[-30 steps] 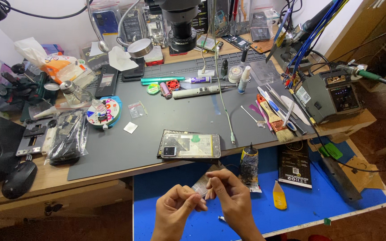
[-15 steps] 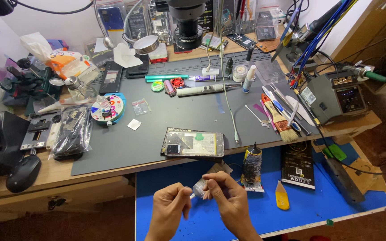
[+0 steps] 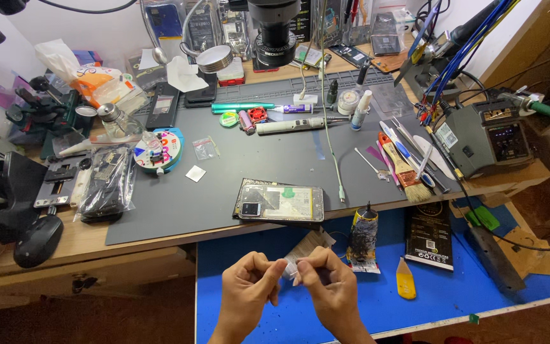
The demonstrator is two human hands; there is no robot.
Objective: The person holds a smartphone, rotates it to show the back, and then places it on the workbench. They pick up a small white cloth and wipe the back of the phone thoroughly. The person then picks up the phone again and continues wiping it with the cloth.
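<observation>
My left hand (image 3: 247, 285) and my right hand (image 3: 327, 280) meet low in the head view, over a blue mat (image 3: 377, 312). Both pinch one small pale, crumpled piece (image 3: 290, 270) between their fingertips; I cannot tell what it is made of. Just beyond them a phone with its back removed (image 3: 279, 201) lies on the front edge of a grey work mat (image 3: 249, 159). A small brownish packet (image 3: 310, 244) lies on the blue mat right behind my fingers.
A black glue tube (image 3: 364, 234), a black booklet (image 3: 429, 235) and a yellow pry tool (image 3: 405, 280) lie on the blue mat to the right. A brush (image 3: 404, 171), tweezers, a soldering station (image 3: 488, 137), a microscope (image 3: 275, 32) and a round parts tray (image 3: 157, 151) crowd the bench.
My hands have stayed together on the small piece, with the fingers closing tighter around it. The camera has tilted a little, so the bench sits lower in view.
</observation>
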